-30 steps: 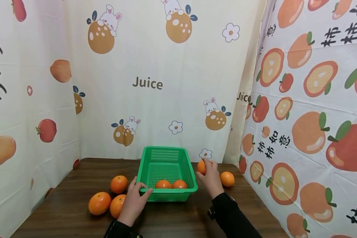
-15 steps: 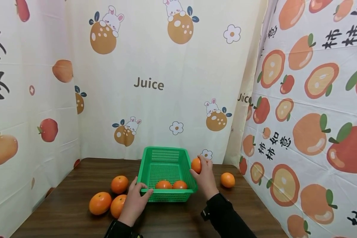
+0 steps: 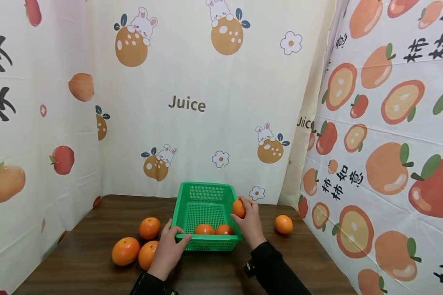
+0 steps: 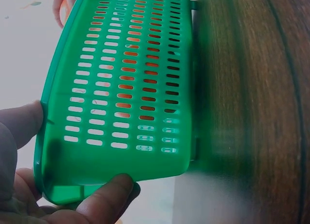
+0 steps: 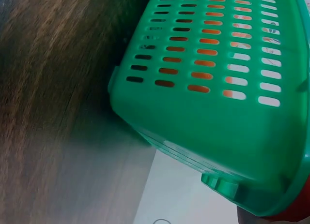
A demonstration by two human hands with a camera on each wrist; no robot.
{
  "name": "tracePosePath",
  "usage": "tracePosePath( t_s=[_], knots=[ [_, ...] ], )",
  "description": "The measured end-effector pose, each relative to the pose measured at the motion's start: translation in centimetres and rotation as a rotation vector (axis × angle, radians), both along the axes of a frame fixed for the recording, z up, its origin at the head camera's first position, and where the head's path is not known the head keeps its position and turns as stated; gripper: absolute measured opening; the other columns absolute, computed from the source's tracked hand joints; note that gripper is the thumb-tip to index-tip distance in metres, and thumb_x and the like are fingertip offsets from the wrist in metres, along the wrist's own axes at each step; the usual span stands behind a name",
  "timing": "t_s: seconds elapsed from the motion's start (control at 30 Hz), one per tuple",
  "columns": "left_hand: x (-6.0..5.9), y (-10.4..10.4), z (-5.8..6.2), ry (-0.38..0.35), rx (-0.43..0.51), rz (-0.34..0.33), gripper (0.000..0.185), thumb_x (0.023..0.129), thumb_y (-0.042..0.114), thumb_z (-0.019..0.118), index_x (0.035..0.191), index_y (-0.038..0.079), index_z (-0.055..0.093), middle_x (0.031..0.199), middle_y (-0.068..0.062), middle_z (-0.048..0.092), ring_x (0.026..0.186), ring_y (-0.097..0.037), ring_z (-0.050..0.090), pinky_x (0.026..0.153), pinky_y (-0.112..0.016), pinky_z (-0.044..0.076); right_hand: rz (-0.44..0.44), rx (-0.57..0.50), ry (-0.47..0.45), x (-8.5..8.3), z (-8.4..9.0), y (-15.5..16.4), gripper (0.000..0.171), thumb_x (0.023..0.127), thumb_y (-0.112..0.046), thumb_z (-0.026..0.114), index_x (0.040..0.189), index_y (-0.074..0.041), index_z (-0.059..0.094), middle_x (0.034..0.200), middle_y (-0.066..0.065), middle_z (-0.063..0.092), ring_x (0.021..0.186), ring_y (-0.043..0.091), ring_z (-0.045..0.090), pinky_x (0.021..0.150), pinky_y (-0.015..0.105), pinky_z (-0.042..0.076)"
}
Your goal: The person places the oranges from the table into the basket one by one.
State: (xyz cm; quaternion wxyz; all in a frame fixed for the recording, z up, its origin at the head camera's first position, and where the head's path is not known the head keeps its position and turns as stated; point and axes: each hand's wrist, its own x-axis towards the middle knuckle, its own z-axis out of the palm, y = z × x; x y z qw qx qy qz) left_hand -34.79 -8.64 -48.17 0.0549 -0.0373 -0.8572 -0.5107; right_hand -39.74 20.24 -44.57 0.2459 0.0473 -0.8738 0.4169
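Right hand (image 3: 249, 221) sits just right of the basket (image 3: 208, 244), thumb and fingers curled round the held orange (image 3: 238, 208). In the head view this fruit overlaps the basket's right rim; whether it touches the rim or hangs above it, cannot tell.

Key relation, as I judge it: basket interior lies directly left of the held orange, with only the right rim between. Basket's longer sides seem to run near to far. Fruit is round, so no long axis worth noting. Right hand is the one on that side.

Left hand (image 3: 170, 250) grips the basket's near left corner; the left wrist view bears this out, digits on rim and wall.

Inside the basket, by its near wall: left inner orange (image 3: 204, 229) and right inner orange (image 3: 224, 229), side by side; contact unclear.

Left of the basket, on the bench (image 3: 206, 278): a loose cluster of far orange (image 3: 149, 228), outer orange (image 3: 126, 251) and near orange (image 3: 146, 255), the last partly hidden by the left hand. Right of the basket, past the right hand: lone orange (image 3: 283, 224), well apart. Behind the basket hangs printed cloth (image 3: 186, 127).
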Motion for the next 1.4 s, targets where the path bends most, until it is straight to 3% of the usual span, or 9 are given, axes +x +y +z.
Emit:
tracePosePath(
  t_s=[0.67, 1.0, 1.4],
  knots=[
    [0.0, -0.3, 0.3, 0.025, -0.013, -0.012, 0.034, 0.103, 0.045, 0.069, 0.103, 0.013, 0.059, 0.175, -0.03, 0.015, 0.153, -0.061, 0.03, 0.106, -0.068, 0.048, -0.02, 0.246, 0.021, -1.5, 0.1, -1.6, 0.067, 0.09, -0.017, 0.087, 0.15, -0.025, 0.059, 0.156, 0.02, 0.042, 0.128, 0.047, 0.056, 0.101, 0.06, 0.056],
    [-0.2, -0.3, 0.1, 0.02, -0.014, -0.017, 0.035, 0.103, 0.046, 0.07, 0.103, 0.013, 0.06, 0.174, -0.031, 0.017, 0.153, -0.06, 0.031, 0.108, -0.07, 0.046, 0.017, 0.236, -0.075, -2.3, 0.2, -1.5, 0.059, 0.1, -0.02, 0.067, 0.155, -0.03, 0.052, 0.166, 0.015, 0.031, 0.134, 0.045, 0.047, 0.099, 0.055, 0.051],
    [0.0, -0.1, 0.0, 0.022, -0.007, -0.01, 0.033, 0.102, 0.044, 0.071, 0.101, 0.013, 0.06, 0.173, -0.032, 0.018, 0.152, -0.061, 0.031, 0.109, -0.071, 0.046, 0.053, 0.228, -0.062, -2.6, -0.3, -1.0, 0.057, 0.103, -0.021, 0.071, 0.156, -0.027, 0.052, 0.168, 0.017, 0.031, 0.136, 0.045, 0.046, 0.105, 0.058, 0.05]
  ],
)
